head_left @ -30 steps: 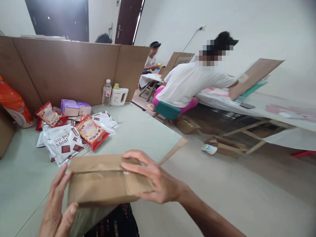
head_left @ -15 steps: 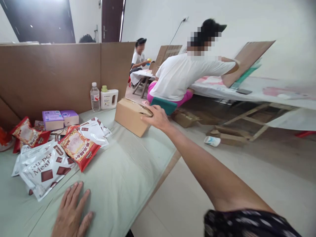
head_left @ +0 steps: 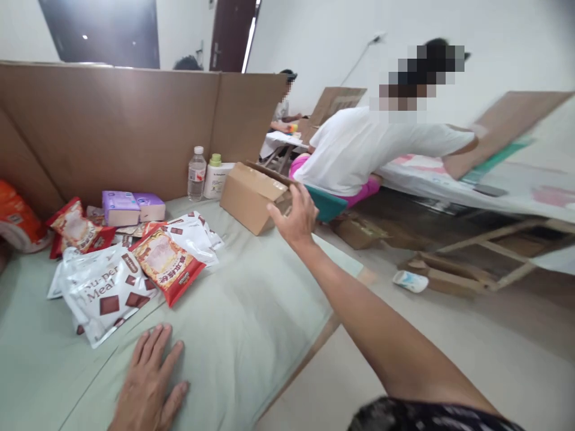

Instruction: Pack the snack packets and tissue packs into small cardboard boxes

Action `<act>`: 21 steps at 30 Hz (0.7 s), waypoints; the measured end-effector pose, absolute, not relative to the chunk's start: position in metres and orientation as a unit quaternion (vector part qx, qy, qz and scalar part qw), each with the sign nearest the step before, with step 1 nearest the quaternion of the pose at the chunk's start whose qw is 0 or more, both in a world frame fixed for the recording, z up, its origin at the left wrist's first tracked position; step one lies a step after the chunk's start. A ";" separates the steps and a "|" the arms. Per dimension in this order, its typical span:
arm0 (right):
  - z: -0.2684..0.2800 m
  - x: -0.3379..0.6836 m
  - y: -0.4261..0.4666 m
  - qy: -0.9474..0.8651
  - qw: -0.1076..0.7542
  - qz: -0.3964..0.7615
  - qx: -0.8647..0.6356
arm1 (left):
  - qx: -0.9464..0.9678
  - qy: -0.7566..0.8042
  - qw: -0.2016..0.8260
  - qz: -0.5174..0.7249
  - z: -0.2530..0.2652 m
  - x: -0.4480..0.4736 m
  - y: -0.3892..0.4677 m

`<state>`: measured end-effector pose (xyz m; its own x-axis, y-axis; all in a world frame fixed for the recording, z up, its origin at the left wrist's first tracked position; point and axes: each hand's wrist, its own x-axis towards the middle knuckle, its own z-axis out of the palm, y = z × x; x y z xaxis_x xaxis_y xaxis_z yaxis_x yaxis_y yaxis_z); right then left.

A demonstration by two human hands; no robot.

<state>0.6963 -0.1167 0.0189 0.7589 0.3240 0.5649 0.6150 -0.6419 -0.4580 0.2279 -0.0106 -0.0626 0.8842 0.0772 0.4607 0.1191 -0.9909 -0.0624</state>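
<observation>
On the green-covered table (head_left: 251,299), my left hand (head_left: 150,377) lies flat with its fingers spread, holding nothing. My right hand (head_left: 296,215) reaches out to the right end of a brown cardboard box (head_left: 247,200); the thumb is at its front side and the fingers are at the far end. The box stands in front of a white bottle with a green cap (head_left: 218,178), hiding part of it. Nearer my left hand are a white "Su-per Meal" pouch (head_left: 105,290) and a red snack packet (head_left: 166,263).
Behind the table's goods stands a cardboard screen (head_left: 135,126). A clear water bottle (head_left: 196,175), purple tissue packs (head_left: 121,206), another red packet (head_left: 76,227) and an orange package (head_left: 20,215) are before it. A co-worker in white (head_left: 377,143) sits beyond the table's right edge.
The box has shifted back and left against the white bottle, covering its handle. My right hand's thumb has spread and its fingers moved to the box's end. The view has turned left.
</observation>
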 end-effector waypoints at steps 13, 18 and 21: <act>-0.142 0.544 -0.144 -0.538 0.193 -0.101 -0.814 | -0.950 -0.240 -0.092 -0.175 -0.025 0.194 -0.017; -0.147 0.549 -0.143 -0.544 0.190 -0.137 -0.806 | -0.861 -0.411 0.011 -0.299 0.052 0.119 0.089; -0.146 0.545 -0.140 -0.540 0.198 -0.151 -0.804 | -0.793 -0.506 0.061 -0.334 0.106 0.082 0.159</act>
<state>0.5450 -0.1399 -0.1457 0.3706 0.8089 0.4563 0.9283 -0.3381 -0.1546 0.0823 0.1587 0.1058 0.2644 0.7617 0.5915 0.8429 -0.4806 0.2421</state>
